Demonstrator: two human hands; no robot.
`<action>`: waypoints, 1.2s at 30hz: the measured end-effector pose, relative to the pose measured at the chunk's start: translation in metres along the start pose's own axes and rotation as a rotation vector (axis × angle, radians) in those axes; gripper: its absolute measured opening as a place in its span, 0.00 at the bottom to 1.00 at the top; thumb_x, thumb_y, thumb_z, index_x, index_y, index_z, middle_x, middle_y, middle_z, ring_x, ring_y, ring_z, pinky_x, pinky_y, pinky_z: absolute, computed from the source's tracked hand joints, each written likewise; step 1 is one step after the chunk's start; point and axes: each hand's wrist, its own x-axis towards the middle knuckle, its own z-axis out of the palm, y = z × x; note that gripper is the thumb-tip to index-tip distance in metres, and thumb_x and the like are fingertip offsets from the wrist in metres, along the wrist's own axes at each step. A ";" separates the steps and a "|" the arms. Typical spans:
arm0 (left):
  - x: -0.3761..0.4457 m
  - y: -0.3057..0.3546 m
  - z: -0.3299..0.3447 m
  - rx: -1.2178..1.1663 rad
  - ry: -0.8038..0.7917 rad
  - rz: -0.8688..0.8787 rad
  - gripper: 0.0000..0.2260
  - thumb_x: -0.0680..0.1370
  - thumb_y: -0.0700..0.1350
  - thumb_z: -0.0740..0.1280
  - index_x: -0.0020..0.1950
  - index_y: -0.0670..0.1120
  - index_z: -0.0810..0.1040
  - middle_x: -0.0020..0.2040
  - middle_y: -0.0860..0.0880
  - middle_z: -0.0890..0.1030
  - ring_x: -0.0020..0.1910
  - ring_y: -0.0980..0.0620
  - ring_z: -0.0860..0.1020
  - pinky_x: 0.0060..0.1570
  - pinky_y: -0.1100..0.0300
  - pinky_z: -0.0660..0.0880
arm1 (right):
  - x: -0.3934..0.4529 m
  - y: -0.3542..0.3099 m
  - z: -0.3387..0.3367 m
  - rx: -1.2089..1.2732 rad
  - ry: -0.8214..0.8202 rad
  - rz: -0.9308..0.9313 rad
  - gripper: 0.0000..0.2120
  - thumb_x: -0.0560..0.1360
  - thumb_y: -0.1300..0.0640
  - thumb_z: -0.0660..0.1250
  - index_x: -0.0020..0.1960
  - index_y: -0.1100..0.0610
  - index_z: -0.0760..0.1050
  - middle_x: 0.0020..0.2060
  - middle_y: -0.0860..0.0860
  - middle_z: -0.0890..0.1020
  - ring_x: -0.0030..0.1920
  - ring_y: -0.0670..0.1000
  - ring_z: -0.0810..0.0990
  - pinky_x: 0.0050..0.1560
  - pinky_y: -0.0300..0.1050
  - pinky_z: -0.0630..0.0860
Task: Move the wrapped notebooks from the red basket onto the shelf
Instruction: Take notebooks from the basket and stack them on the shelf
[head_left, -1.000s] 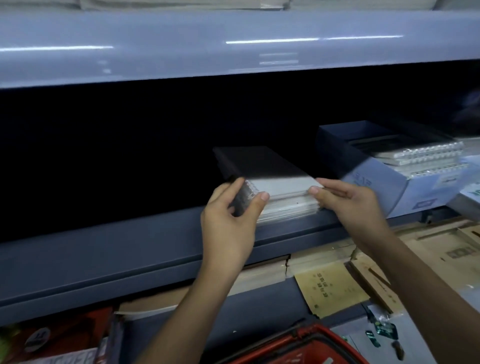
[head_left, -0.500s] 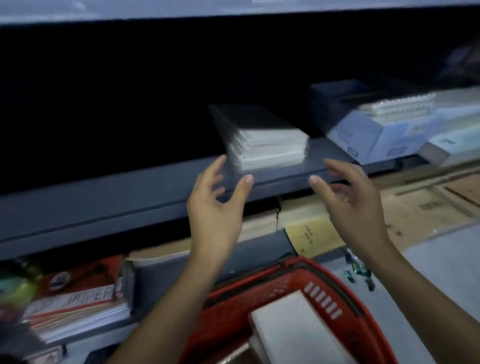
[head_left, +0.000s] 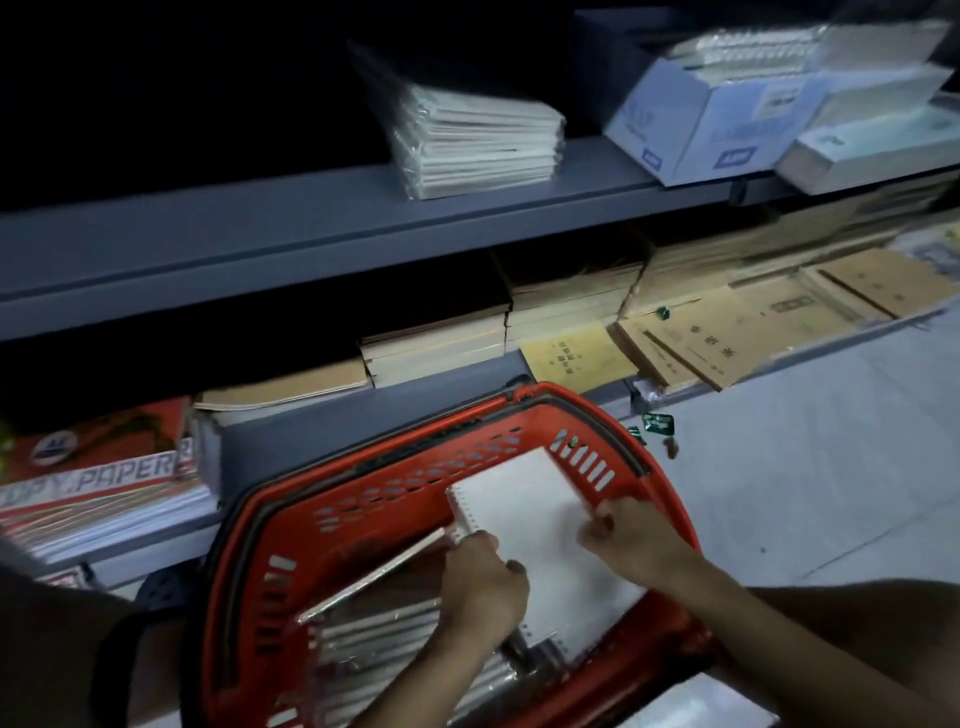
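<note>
Fingers (head_left: 605, 522) of the right hand (head_left: 636, 548) are curled over the right edge of a white spiral-bound wrapped notebook (head_left: 530, 512) inside the red plastic basket (head_left: 395, 483); the left hand (head_left: 483, 587) is closed on its spiral edge. A slip could be caused by the slick wrap, or a snag by the basket wall, before the grey metal shelf (head_left: 311, 228) is reached.

Both hands, left hand (head_left: 480, 582) and right hand (head_left: 631, 543), gripping white notebook (head_left: 540, 512), red basket (head_left: 415, 488)
</note>
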 end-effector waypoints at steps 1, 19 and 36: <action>-0.005 0.003 0.000 0.088 -0.006 0.019 0.15 0.77 0.43 0.66 0.61 0.39 0.78 0.61 0.40 0.81 0.62 0.44 0.79 0.60 0.60 0.72 | -0.002 0.000 0.003 0.019 0.007 0.010 0.17 0.78 0.52 0.65 0.32 0.54 0.70 0.28 0.47 0.73 0.30 0.40 0.72 0.27 0.29 0.65; 0.000 -0.013 -0.014 -0.632 0.129 -0.144 0.08 0.75 0.39 0.68 0.52 0.45 0.82 0.43 0.45 0.86 0.43 0.44 0.84 0.47 0.47 0.81 | -0.017 -0.018 -0.032 0.925 -0.120 0.183 0.09 0.78 0.59 0.71 0.54 0.64 0.83 0.50 0.58 0.87 0.51 0.59 0.85 0.44 0.54 0.84; -0.056 0.076 -0.133 -1.108 -0.055 0.644 0.26 0.74 0.39 0.68 0.72 0.54 0.72 0.68 0.55 0.79 0.59 0.47 0.83 0.55 0.39 0.79 | -0.097 -0.088 -0.140 1.213 0.354 -0.256 0.13 0.72 0.53 0.73 0.54 0.58 0.85 0.40 0.57 0.85 0.27 0.49 0.78 0.24 0.40 0.71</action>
